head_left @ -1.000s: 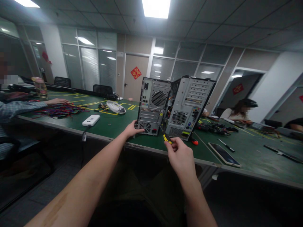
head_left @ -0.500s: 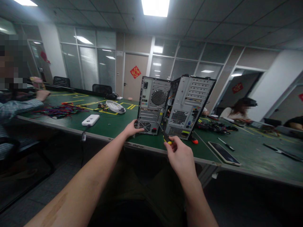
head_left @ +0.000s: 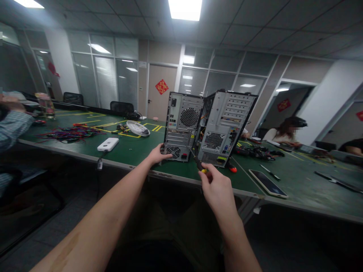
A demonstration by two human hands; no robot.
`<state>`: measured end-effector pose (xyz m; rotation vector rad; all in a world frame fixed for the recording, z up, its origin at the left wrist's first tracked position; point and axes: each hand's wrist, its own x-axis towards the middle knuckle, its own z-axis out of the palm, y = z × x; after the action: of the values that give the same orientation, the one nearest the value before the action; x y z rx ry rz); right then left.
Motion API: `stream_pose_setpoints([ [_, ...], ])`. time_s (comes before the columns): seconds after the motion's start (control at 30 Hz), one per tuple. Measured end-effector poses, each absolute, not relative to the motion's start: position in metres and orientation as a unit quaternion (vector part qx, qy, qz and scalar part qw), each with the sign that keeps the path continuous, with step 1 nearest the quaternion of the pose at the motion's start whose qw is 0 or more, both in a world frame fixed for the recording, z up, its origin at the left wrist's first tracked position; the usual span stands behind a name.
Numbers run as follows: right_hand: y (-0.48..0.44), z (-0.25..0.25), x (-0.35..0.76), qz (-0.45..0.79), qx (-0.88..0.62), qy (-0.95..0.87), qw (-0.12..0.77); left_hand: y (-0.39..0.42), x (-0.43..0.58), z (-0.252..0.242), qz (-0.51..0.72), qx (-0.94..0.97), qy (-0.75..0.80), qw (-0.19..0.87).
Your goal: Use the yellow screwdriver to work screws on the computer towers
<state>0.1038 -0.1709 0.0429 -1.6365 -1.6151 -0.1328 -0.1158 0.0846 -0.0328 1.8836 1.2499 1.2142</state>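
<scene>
Desktop PC tower [head_left: 179, 124]: upright near the front edge of the green worktable [head_left: 132, 153], rear panel facing the wearer, fan grille low on that panel.
Second PC tower [head_left: 222, 126]: upright just beside it on the right, rear panel also showing, turned at an angle.
Left hand [head_left: 156, 155]: at the lower left corner of the first tower; thumb spread over the rear panel by the grille, other fingers mostly hidden at the side; cannot tell how firmly they grip.
Right hand [head_left: 216, 181]: fingers curled closed around the handle of a black-and-yellow screwdriver [head_left: 197, 163].
Screwdriver shaft: slants up toward the first tower's lower right edge; tip contact too small to tell.
Table, right: smartphone [head_left: 268, 183] lying flat; black cables [head_left: 258, 152] in a heap beyond.
Table, left: white power bank [head_left: 108, 144] with cable; tangled coloured wires [head_left: 70, 133].
</scene>
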Motion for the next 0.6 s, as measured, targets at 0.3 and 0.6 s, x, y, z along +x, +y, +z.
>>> stream_pose_setpoints([
  [0.3,-0.1676,0.0440,0.1040,-0.002,-0.683,-0.620,0.387,0.0852,-0.1151,-0.0331,0.451,0.705,0.473,0.277],
  [0.6,-0.1671,0.0408,0.1042,-0.056,-0.656,-0.642,0.392,0.0836,-0.1153,-0.0321,0.458,0.701,0.462,0.292],
])
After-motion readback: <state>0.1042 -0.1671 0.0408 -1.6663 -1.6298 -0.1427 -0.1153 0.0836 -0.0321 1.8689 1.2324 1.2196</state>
